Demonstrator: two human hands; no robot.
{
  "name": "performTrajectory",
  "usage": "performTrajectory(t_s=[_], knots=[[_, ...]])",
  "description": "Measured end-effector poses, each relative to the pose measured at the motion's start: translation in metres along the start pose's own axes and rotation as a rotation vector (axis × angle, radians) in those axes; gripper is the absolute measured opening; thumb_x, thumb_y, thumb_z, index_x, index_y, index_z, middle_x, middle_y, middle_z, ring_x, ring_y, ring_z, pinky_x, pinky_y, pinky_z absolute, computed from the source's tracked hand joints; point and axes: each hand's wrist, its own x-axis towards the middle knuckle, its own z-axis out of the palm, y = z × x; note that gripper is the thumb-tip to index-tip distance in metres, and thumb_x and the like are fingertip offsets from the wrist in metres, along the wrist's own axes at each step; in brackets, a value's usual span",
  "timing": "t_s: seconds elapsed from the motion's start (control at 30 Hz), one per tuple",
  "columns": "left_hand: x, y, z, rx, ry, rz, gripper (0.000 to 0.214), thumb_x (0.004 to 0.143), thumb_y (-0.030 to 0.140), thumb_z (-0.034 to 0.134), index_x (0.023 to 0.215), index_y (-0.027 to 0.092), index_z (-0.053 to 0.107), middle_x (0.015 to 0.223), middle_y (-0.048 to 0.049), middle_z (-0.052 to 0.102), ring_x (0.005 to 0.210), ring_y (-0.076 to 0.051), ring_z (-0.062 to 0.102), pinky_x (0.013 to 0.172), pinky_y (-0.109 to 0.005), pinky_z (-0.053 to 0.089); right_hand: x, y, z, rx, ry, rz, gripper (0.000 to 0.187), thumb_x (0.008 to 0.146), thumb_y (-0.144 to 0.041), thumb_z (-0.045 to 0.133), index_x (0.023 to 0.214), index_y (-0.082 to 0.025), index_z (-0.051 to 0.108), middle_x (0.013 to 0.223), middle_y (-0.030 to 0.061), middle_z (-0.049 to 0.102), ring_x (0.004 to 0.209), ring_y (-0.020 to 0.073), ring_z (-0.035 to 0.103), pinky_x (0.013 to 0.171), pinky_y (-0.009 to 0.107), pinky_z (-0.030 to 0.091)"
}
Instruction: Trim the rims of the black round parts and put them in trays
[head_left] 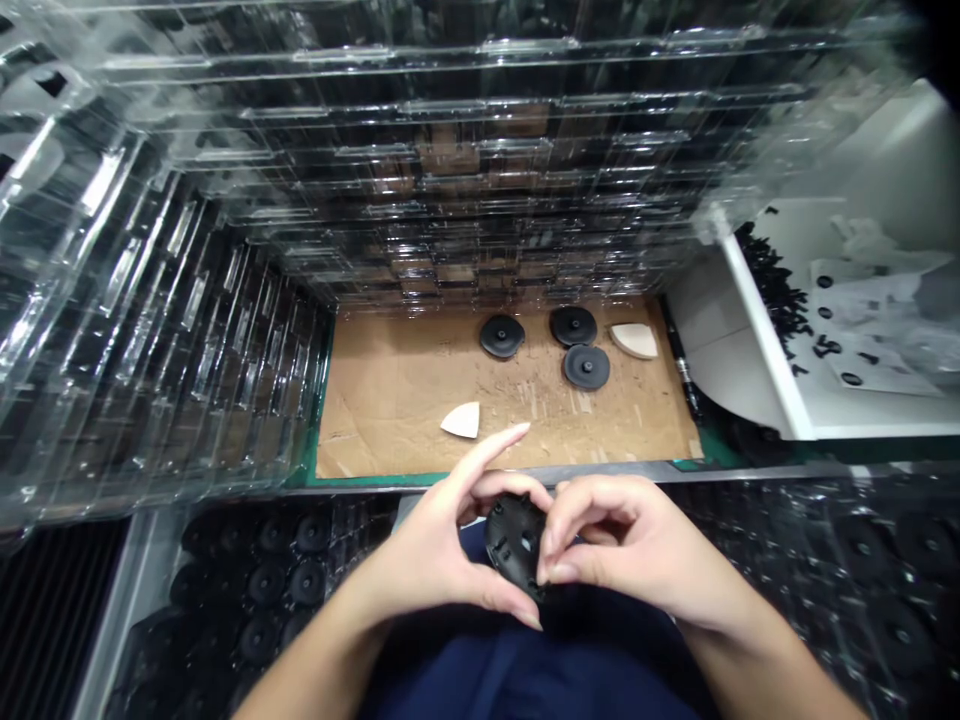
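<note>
A round black plastic part [513, 540] with slots and a small hole is held tilted in front of my body, just off the near edge of the bench. My left hand [457, 540] grips it from the left, index finger stretched out and thumb below. My right hand [607, 535] is closed in a pinch at the part's right edge. Whatever sits between those fingertips is hidden. On the cardboard [397, 390] beyond lie black discs with a centre stub: one on the left [502, 336], one at the back [574, 325] and one in front of it [586, 367].
Two pale wedge-shaped pieces, one near [461, 420] and one far right [634, 340], lie on the cardboard. Stacked clear trays [480, 200] wall the back and left. A white bin [862, 420] at right holds small black pieces and bags. Trays of black discs [266, 580] flank me.
</note>
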Motion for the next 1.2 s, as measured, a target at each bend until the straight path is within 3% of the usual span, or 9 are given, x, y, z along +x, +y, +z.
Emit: performTrajectory(t_s=[0.23, 0.4, 0.7, 0.8, 0.93, 1.03, 1.13, 1.2], knots=[[-0.001, -0.002, 0.002, -0.025, 0.025, -0.029, 0.104, 0.055, 0.025, 0.085, 0.140, 0.044, 0.028, 0.109, 0.0049, 0.066, 0.109, -0.016, 0.062, 0.105, -0.030, 0.037, -0.001, 0.001, -0.002, 0.020, -0.078, 0.016, 0.012, 0.073, -0.008, 0.074, 0.072, -0.018, 0.069, 0.071, -0.0032, 0.072, 0.067, 0.0052, 0.068, 0.068, 0.014, 0.054], [-0.001, -0.003, 0.002, 0.001, 0.069, 0.085, 0.103, 0.055, 0.021, 0.085, 0.137, 0.050, 0.031, 0.114, 0.0074, 0.066, 0.113, -0.014, 0.060, 0.106, -0.028, 0.037, 0.000, 0.006, 0.001, 0.120, 0.001, -0.015, 0.014, 0.070, -0.008, 0.077, 0.070, -0.019, 0.068, 0.072, -0.0020, 0.073, 0.067, 0.0060, 0.069, 0.066, 0.014, 0.054], [-0.003, -0.005, 0.005, 0.053, 0.198, 0.272, 0.100, 0.055, 0.013, 0.085, 0.137, 0.046, 0.037, 0.118, 0.0047, 0.064, 0.109, -0.012, 0.061, 0.095, -0.018, 0.047, -0.004, 0.010, -0.007, -0.055, 0.171, -0.218, 0.010, 0.071, -0.022, 0.078, 0.074, -0.020, 0.068, 0.063, -0.0011, 0.067, 0.057, 0.0103, 0.064, 0.056, 0.020, 0.052], [-0.005, -0.006, 0.005, 0.087, 0.233, 0.300, 0.100, 0.055, 0.013, 0.085, 0.137, 0.045, 0.038, 0.119, 0.0038, 0.065, 0.108, -0.012, 0.062, 0.091, -0.017, 0.049, -0.012, 0.018, -0.015, -0.248, 0.246, -0.248, 0.007, 0.076, -0.025, 0.073, 0.075, -0.021, 0.068, 0.062, -0.0022, 0.062, 0.050, 0.0086, 0.058, 0.048, 0.019, 0.046], [-0.007, -0.007, 0.004, 0.131, 0.266, 0.333, 0.099, 0.053, 0.016, 0.086, 0.136, 0.044, 0.040, 0.118, 0.0031, 0.067, 0.111, -0.014, 0.061, 0.096, -0.020, 0.047, -0.024, 0.030, -0.018, -0.667, 0.360, -0.365, 0.017, 0.083, -0.013, 0.058, 0.072, -0.023, 0.066, 0.088, 0.0027, 0.063, 0.076, 0.0131, 0.062, 0.057, 0.021, 0.047], [-0.007, -0.009, 0.005, 0.111, 0.274, 0.316, 0.094, 0.054, 0.019, 0.086, 0.135, 0.043, 0.043, 0.119, 0.0015, 0.068, 0.112, -0.016, 0.062, 0.095, -0.021, 0.048, -0.027, 0.034, -0.011, -0.841, 0.383, -0.560, 0.018, 0.086, -0.011, 0.055, 0.094, -0.025, 0.064, 0.092, 0.0024, 0.064, 0.080, 0.0125, 0.061, 0.062, 0.021, 0.048], [-0.005, -0.012, 0.012, 0.046, 0.320, 0.217, 0.083, 0.056, 0.028, 0.085, 0.131, 0.038, 0.050, 0.118, -0.0016, 0.069, 0.112, -0.020, 0.063, 0.094, -0.025, 0.050, -0.025, 0.032, -0.001, -1.044, 0.351, -0.772, 0.026, 0.091, -0.027, 0.055, 0.116, -0.020, 0.061, 0.090, 0.0056, 0.067, 0.079, 0.0153, 0.061, 0.069, 0.027, 0.050], [-0.002, -0.017, 0.018, -0.004, 0.299, 0.062, 0.077, 0.056, 0.039, 0.084, 0.127, 0.034, 0.055, 0.116, -0.0046, 0.071, 0.110, -0.024, 0.064, 0.094, -0.032, 0.051, -0.025, 0.028, 0.001, -1.103, 0.395, -0.791, 0.029, 0.094, -0.036, 0.048, 0.104, -0.019, 0.069, 0.077, 0.0052, 0.067, 0.071, 0.0162, 0.059, 0.069, 0.030, 0.048]])
